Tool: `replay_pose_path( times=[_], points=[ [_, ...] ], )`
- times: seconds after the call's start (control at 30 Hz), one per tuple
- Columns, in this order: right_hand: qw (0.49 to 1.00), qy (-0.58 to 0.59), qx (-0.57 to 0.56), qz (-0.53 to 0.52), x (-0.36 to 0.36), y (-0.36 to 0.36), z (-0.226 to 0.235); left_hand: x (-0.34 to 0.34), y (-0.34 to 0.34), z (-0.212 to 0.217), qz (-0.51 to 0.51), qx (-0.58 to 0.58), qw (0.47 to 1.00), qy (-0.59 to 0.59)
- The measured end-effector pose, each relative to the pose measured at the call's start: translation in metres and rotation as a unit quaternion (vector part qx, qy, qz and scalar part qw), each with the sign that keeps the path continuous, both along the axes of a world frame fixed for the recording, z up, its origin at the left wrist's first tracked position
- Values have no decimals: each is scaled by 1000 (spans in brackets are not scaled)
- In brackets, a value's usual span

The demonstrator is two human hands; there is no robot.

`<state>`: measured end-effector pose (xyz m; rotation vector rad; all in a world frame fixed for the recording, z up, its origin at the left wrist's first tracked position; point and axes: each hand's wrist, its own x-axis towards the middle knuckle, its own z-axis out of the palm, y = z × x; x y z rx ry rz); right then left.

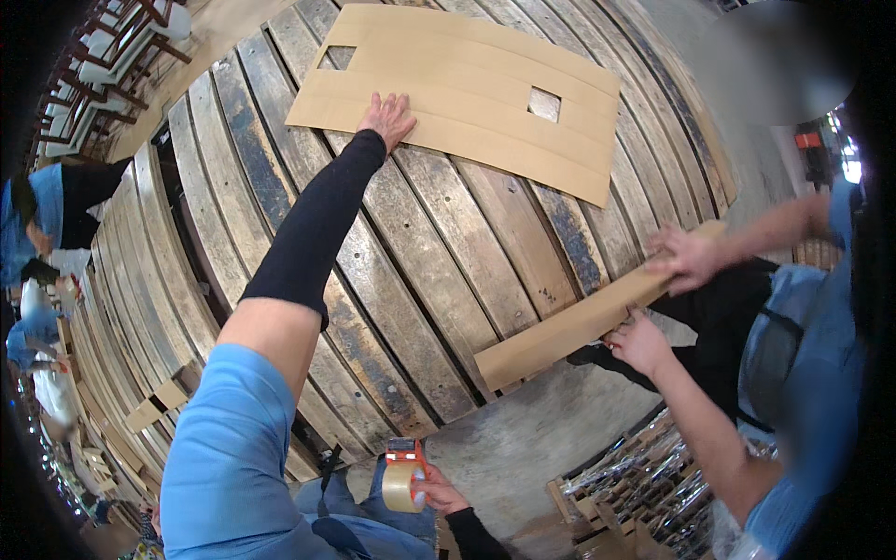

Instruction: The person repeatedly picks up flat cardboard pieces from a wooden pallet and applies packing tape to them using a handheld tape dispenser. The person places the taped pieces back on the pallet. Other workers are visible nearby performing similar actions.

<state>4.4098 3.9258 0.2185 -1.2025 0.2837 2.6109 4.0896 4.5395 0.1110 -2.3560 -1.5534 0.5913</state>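
A flat brown cardboard sheet (467, 84) with two cut-out openings lies on the far part of a slatted wooden table (411, 271). My left hand (387, 121) rests on the sheet's near edge, fingers spread and holding nothing; a black sleeve covers that forearm. Low in the picture, close to my body, my right hand (435, 489) grips a tape dispenser (404, 476) with an orange-red frame and a wide roll of clear-tan tape. The dispenser is off the table, apart from the cardboard. Its handle is partly hidden.
On the right, a co-worker's two hands (686, 257) hold a long folded cardboard strip (569, 331) at the table's near right edge. Wrapped goods (644, 476) are stacked below. Chairs (117, 65) stand piled at the far left; other people (61, 210) work beyond another slatted table.
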Motion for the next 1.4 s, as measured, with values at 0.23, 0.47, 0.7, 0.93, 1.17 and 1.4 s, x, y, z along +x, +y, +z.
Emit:
replay_pose_path(
  times=[0.23,0.47,0.7,0.93,1.17,1.4],
  points=[
    [997,54,19,-58,-25,18,-16,-10,8,6,-38,47,993,-103],
    [973,126,-137,-134,-13,102,18,-111,-137,48,48,-174,936,-302],
    [982,-74,160,-61,-54,126,41,-230,-416,71,405,-488,476,-609],
    [892,-263,365,-32,-170,56,5,-199,-634,1,378,-502,369,-685],
    [667,-494,556,50,-249,17,-65,-149,-714,-25,441,-313,368,-756],
    [697,-531,476,73,-276,32,-45,-201,-656,47,433,26,757,-489]
  ],
)
